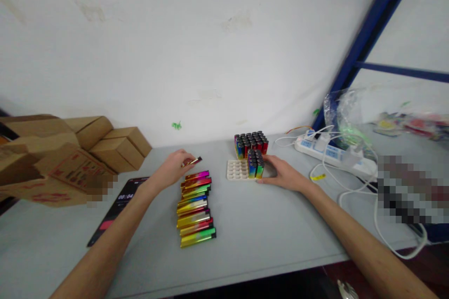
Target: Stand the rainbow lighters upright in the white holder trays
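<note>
My left hand [174,167] pinches one shiny red-gold lighter [191,162] with a black end, just above the table. Below it lies a column of metallic lighters [194,218] in yellow, green, red, blue and magenta, side by side. My right hand [282,173] grips the right end of a white tray [237,170] with round hollows, thumb at its front corner and fingers behind. Several lighters [256,164] stand upright at the tray's right end, black tops up. The tray's left hollows hold nothing. Behind it stands a larger block of upright lighters [250,143].
Cardboard boxes [119,149] are piled at the left against the wall. A phone [117,210] with a running timer lies under my left forearm. On the right are a white power strip [336,156], loose cables, a plastic bag [345,112] and a blue metal frame [365,42].
</note>
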